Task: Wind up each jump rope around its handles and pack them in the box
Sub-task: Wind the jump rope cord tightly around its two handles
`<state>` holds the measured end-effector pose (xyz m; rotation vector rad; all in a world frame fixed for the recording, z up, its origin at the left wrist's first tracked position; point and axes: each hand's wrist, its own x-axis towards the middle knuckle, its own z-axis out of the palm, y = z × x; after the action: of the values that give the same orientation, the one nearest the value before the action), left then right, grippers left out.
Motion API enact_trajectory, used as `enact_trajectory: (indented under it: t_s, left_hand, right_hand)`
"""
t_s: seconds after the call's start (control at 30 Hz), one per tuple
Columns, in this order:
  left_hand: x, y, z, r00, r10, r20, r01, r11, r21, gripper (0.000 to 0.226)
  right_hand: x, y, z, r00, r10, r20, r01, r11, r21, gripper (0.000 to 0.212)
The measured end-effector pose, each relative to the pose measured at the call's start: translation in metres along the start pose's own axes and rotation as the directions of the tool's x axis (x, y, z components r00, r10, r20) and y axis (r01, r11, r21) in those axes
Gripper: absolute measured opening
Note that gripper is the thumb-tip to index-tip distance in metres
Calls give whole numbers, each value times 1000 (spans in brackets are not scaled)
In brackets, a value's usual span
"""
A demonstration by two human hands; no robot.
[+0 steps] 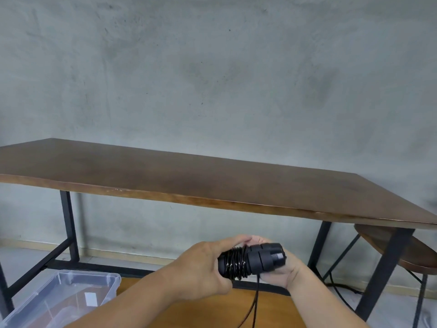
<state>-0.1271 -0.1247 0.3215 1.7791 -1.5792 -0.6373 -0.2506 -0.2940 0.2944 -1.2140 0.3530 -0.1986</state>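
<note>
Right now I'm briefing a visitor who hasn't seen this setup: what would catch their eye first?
Low in the middle, the left hand and right hand hold black jump rope handles wrapped in cord, its loose end hanging down. Behind them a long wooden table spans the view. A clear plastic box sits at lower left.

A long brown wooden table (212, 181) on black metal legs stands against a grey concrete wall (212, 67). A round wooden stool (387, 245) sits tucked under its right end.
</note>
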Motion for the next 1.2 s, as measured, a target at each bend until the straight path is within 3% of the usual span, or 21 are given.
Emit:
enact_trajectory:
  t_s: [0.07,0.23,0.43,0.53,0.63,0.77,0.93,1.2]
  left_hand:
    - [6,-6,-2,998,11,-66,-19,993,-120,82]
    - [19,-18,-4,982,-57,-178,23,982,-189,75]
    - [28,-26,2,967,-105,-232,75,988,-137,73]
    - [34,-31,-1,948,-153,-279,141,988,-64,73]
    - [34,-29,0,946,-178,-270,223,963,149,74]
    - [34,-30,-1,933,-185,-309,290,895,340,72]
    - [32,-29,-2,948,-136,-289,280,788,548,68]
    - [32,-26,-1,967,-79,-243,233,664,711,56]
  right_hand:
    - [7,7,8,997,-33,-69,38,997,67,10]
    - [20,16,26,959,-101,-264,127,988,84,27]
    - [13,21,33,938,-118,-326,91,991,-98,20]
    - [8,23,39,937,-117,-329,3,945,-328,27]
    - [3,22,45,915,-194,-353,-116,712,-692,30]
    - [-4,16,48,917,-247,-313,-197,402,-894,33]
    - [-12,0,53,925,-282,-256,-231,117,-966,24]
    - [-20,-26,67,934,-298,-199,-246,-132,-960,12]
